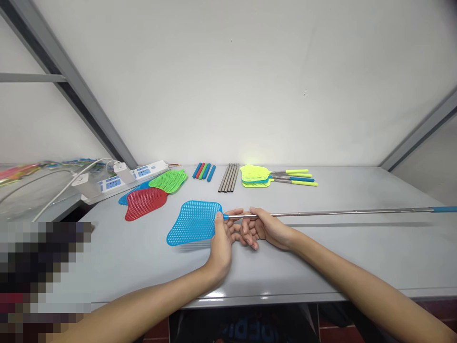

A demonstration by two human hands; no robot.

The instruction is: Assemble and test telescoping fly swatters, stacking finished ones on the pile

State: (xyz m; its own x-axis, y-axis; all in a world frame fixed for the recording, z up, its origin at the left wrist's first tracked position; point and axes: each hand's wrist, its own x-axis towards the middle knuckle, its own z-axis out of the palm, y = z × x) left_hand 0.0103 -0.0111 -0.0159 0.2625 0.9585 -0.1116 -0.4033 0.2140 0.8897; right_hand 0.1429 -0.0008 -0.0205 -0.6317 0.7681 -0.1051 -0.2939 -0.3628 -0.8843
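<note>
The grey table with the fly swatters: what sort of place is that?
Probably a workshop or small factory. The flat grey table holds neatly lined-up silver metal tubes and short red, green and blue sticks, with a long white plastic power strip by its left edge.

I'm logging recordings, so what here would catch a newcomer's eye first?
Probably the long blue swatter, held at its neck by the left hand, the right hand on its rod, its handle reaching the right edge. Then the bright yellow swatters near the wall, and the red mesh head at left.
</note>
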